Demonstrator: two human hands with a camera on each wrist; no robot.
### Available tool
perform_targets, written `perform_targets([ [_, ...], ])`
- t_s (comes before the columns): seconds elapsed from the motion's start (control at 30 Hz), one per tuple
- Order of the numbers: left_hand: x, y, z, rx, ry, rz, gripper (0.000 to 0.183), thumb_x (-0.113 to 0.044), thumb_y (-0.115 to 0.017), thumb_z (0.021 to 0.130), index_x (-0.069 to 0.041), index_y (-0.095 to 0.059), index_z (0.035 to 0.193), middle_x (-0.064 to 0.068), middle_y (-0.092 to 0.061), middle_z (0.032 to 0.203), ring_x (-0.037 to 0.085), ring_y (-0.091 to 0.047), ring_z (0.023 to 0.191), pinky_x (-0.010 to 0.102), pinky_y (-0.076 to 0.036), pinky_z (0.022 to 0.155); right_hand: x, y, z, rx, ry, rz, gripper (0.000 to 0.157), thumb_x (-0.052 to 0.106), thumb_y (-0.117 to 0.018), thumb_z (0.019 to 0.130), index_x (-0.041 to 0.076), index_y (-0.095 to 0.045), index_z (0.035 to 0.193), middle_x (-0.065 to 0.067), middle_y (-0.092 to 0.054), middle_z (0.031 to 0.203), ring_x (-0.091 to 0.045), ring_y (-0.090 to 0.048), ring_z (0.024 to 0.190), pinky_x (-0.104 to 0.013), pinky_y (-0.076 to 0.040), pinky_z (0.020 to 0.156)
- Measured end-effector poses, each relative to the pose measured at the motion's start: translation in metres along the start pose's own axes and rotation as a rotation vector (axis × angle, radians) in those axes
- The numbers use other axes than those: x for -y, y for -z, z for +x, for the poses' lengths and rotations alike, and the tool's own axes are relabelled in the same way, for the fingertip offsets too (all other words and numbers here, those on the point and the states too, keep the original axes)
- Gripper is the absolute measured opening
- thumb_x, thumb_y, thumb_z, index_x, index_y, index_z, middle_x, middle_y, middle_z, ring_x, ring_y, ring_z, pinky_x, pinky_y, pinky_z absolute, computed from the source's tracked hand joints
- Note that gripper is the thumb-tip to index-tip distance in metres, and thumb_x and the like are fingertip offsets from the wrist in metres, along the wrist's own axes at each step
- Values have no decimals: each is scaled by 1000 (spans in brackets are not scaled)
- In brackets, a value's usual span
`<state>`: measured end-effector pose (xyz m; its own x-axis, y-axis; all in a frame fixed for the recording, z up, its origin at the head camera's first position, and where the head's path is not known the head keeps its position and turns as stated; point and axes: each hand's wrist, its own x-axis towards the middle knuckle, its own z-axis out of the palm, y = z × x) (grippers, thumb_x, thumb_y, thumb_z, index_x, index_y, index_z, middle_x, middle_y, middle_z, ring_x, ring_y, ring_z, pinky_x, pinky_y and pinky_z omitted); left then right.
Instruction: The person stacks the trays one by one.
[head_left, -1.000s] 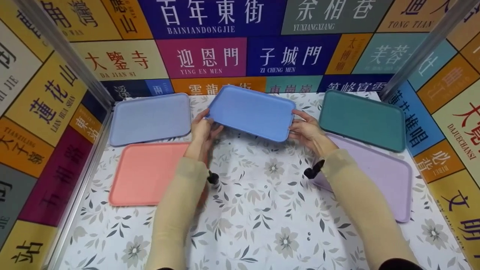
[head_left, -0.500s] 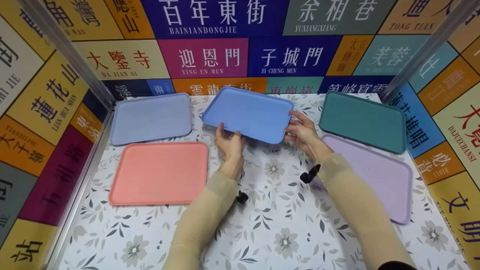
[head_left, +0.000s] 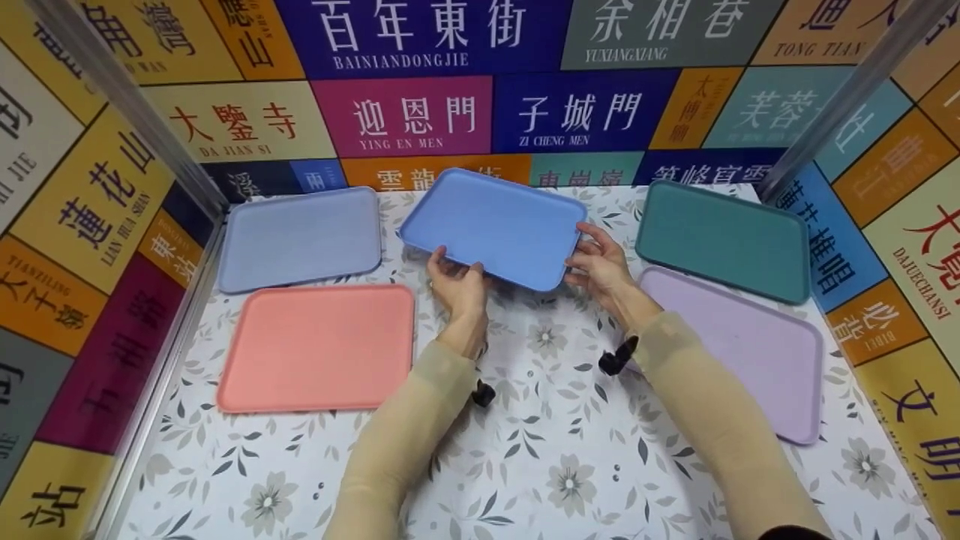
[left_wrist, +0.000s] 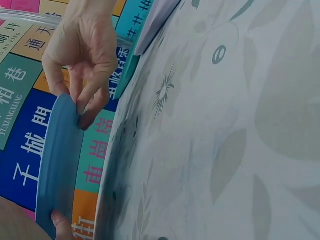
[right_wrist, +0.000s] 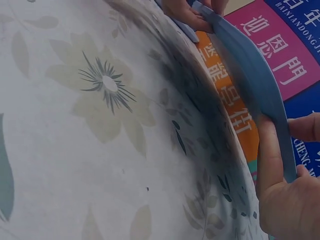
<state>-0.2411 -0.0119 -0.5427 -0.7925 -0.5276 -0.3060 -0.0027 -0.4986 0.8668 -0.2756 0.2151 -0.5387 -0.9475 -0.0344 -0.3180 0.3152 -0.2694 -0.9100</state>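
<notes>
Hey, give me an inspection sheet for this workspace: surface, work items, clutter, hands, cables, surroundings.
Surface: white table cover with a leaf-and-flower print.
Work items: blue tray, held raised above the cover; pale blue tray and coral tray at left, green tray and lilac tray at right.
Clutter: nothing seen.
Hands: left hand grips the blue tray's near edge; right hand grips its right end.
Cables: nothing seen.
Surroundings: colourful lettered panels at the back and both sides; metal posts at the back corners.
</notes>
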Motion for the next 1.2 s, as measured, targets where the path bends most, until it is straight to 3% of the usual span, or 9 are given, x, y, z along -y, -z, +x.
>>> perform_targets([
  [0.1, -3, 2, 2, -2, -37, 15, 79, 25, -62, 83, -9, -54, 153, 14, -52, 128, 24, -57, 103, 34, -58, 75, -2, -2, -1, 1, 8, -3, 81, -21, -58, 95, 18, -46, 166, 0, -67, 126, -14, -76, 87, -27, -65, 63],
  [0.23, -8, 3, 4, 6, -81, 26, 79, 26, -63, 80, -6, -56, 152, 9, -51, 122, 21, -54, 101, 26, -55, 80, -1, -3, -3, 6, 14, 10, 74, -20, -61, 94, 17, -50, 156, -1, -68, 124, -16, -75, 87, -30, -67, 67],
  [0.5, -18, 12, 7, 38, -77, 69, 79, 25, -61, 82, -9, -59, 153, 7, -50, 118, 20, -50, 98, 25, -51, 74, 10, 7, -4, -8, 2, 20, 51, -9, -70, 100, 14, -58, 144, -1, -68, 113, -16, -76, 86, -31, -70, 76],
  [0.63, -23, 18, 11, 48, -55, 139, 81, 22, -62, 83, -15, -58, 156, 9, -56, 127, 21, -54, 106, 27, -55, 85, 22, 14, -1, -7, 15, 13, 46, -6, -70, 102, 8, -60, 144, 0, -73, 105, -18, -77, 87, -32, -71, 77],
  [0.83, -34, 26, 20, 104, -10, 184, 87, 19, -62, 86, -22, -54, 162, 14, -59, 140, 24, -61, 116, 32, -61, 95, 43, 22, 2, 23, 14, -111, 44, 2, -73, 104, 4, -61, 146, 4, -77, 98, -18, -75, 93, -31, -70, 81],
  [0.97, -41, 29, 26, 179, -10, 205, 88, 19, -62, 85, -22, -55, 163, 14, -57, 141, 22, -62, 113, 29, -62, 80, 54, 24, 5, 32, 4, -186, 40, 8, -77, 104, 8, -65, 142, 4, -75, 110, -18, -70, 100, -30, -68, 86],
  [1.07, -46, 32, 31, 247, -38, 211, 87, 21, -60, 84, -17, -56, 162, 15, -55, 138, 22, -62, 106, 28, -56, 65, 60, 21, 8, 40, -7, -246, 40, 11, -76, 105, 11, -67, 143, 2, -73, 123, -18, -67, 105, -29, -65, 88],
  [1.2, -54, 37, 38, 330, -60, 239, 84, 21, -60, 84, -13, -59, 161, 14, -56, 131, 20, -61, 102, 25, -55, 63, 65, 16, 10, 59, -16, -315, 48, 14, -76, 105, 9, -64, 151, 3, -75, 127, -15, -69, 108, -27, -63, 88],
])
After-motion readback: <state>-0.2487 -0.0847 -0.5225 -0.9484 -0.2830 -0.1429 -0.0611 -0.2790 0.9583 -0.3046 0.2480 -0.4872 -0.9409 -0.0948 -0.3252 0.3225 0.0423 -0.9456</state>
